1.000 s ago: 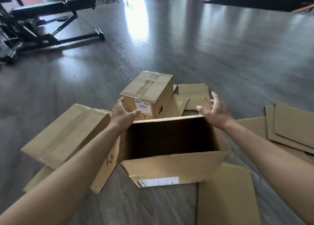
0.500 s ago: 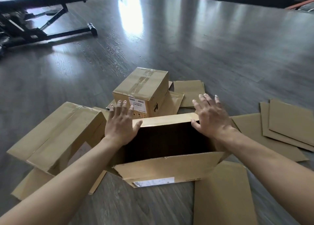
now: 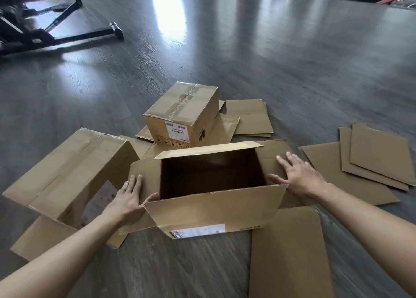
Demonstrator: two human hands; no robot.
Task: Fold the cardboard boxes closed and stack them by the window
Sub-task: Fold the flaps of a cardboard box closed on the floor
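Two flat, released grips, left hand (image 3: pixel 126 202) and right hand (image 3: pixel 299 177), on opposite flaps of the open box (image 3: pixel 216 210) between them.

Open brown box (image 3: pixel 216 210) upright on floor, all four flaps splayed outward, label on near flap. Behind it a smaller taped box (image 3: pixel 182 115); at left a larger taped box (image 3: pixel 67 174), tilted.
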